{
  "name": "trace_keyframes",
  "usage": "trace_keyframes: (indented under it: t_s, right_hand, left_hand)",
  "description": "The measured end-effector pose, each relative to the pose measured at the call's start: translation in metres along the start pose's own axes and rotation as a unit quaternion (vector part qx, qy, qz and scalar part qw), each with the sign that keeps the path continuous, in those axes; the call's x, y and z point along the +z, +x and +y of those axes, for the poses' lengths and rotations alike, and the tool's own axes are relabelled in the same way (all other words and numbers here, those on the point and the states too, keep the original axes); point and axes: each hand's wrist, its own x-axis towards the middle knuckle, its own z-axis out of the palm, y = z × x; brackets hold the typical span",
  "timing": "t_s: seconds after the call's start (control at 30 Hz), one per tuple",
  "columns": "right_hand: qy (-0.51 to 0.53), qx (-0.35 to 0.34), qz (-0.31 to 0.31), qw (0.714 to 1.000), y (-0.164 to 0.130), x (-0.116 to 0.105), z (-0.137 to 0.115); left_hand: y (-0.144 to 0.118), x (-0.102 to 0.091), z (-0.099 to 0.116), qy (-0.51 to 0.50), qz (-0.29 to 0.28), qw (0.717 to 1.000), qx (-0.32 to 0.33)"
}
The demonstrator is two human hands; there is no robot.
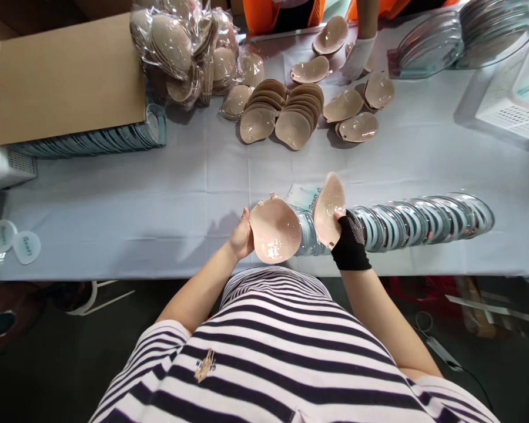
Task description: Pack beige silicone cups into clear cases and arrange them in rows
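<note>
left hand [242, 236] grips one beige cup [275, 230] by its rim, gloved right hand [349, 239] pinches second cup [329, 208] upright; both just above clear tray row [418, 220], glossy sides kept untouched

Beige-pink glossy cup [275, 230], held in bare left hand [242, 236]; second beige-pink cup [329, 209], held in right hand [348, 238] clad in black dotted glove; tablecloth [158, 200] pale blue-grey; stacked cups [282, 108] tan to brown; cardboard sheet [70, 76] brown; shirt [291, 352] striped navy and white; co-worker's glove [358, 56] white
</note>
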Motion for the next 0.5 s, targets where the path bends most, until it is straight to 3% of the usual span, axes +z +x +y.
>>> trace_keyframes:
  t_s: [0.07, 0.13, 0.2, 0.3, 0.37, 0.43, 0.5]
  right_hand:
    - [0.045, 0.043, -0.019, 0.998, -0.002, 0.008, -0.006]
    - [0.036, 0.046, -0.087, 0.995, -0.002, 0.020, -0.010]
    - [-0.016, 0.011, -0.136, 0.990, 0.001, 0.037, -0.009]
    - [-0.127, -0.057, -0.146, 0.979, 0.006, 0.062, 0.003]
    - [-0.160, -0.085, -0.145, 0.973, 0.009, 0.071, 0.011]
    - [-0.157, -0.103, -0.150, 0.971, 0.016, 0.072, 0.014]
    - [-0.154, -0.115, -0.157, 0.969, 0.032, 0.066, 0.010]
  left_hand:
    - [0.001, -0.004, -0.002, 0.008, -0.002, 1.000, -0.010]
    - [0.001, -0.008, -0.005, 0.014, 0.001, 1.000, -0.017]
    - [0.002, -0.011, -0.009, 0.015, 0.003, 1.000, -0.020]
    - [0.005, -0.015, -0.016, 0.031, 0.020, 0.999, -0.005]
    - [0.007, -0.026, -0.017, 0.064, 0.076, 0.995, 0.026]
    - [0.009, -0.046, -0.008, 0.086, 0.182, 0.978, 0.063]
    - [0.006, -0.078, 0.011, 0.081, 0.305, 0.943, 0.109]
